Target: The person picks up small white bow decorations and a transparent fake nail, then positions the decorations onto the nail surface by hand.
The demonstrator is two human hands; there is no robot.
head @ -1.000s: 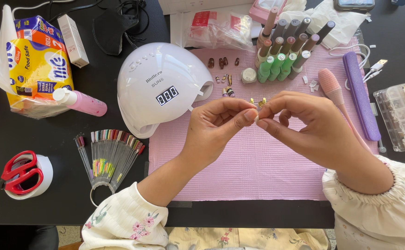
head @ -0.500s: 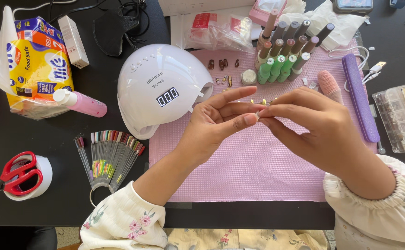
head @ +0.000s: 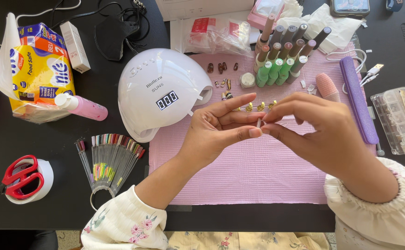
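Observation:
My left hand (head: 214, 132) and my right hand (head: 316, 134) meet fingertip to fingertip above a pink ribbed mat (head: 253, 171). Between them sits a small clear nail tip (head: 259, 122), pinched by my right thumb and forefinger and pressed against a finger of my left hand. My left fingers are stretched out and hold nothing themselves. Just behind the hands, a short row of gold-coloured nail tips (head: 260, 106) lies on the mat.
A white dome nail lamp (head: 163, 92) stands left of the hands. Several polish bottles (head: 281, 55), a purple nail file (head: 357, 99), a clear compartment box (head: 399, 120), a fan of colour swatches (head: 107, 159), red scissors on a tape roll (head: 22, 178) and a pink bottle (head: 82, 106) lie around.
Both hands have dropped slightly toward me and tightened together. My left fingers have straightened out further, with the right fingertips now holding the nail tip against them.

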